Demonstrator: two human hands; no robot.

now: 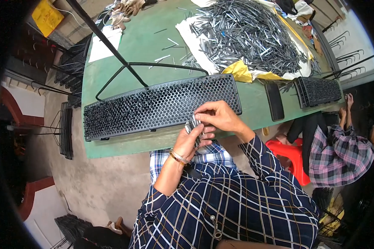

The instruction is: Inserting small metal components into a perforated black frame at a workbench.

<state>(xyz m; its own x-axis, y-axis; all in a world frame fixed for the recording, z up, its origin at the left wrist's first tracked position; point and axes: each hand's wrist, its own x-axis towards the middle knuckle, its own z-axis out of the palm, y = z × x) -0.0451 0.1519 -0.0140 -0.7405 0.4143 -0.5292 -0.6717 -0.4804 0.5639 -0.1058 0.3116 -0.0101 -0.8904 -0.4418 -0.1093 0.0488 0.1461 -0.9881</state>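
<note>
My left hand (190, 143) is closed around a small bundle of thin grey strips (191, 124), just in front of the table edge. The thumb and fingers of my right hand (223, 117) pinch at the top of that bundle. Whether a single strip is between those fingertips is too small to tell. Right behind my hands lies a long black perforated tray (183, 101) on the green table (143, 45). Many short dark pieces stand in its holes toward the left end, while the right half shows mostly bare holes.
A large heap of dark strips (249, 37) lies on a white and yellow sack (239, 71) at the back. A black metal frame (131, 64) rises behind the tray. To the right are a flat black object (274, 101), another perforated tray (320, 92), a red stool (290, 159) and a seated person (338, 153).
</note>
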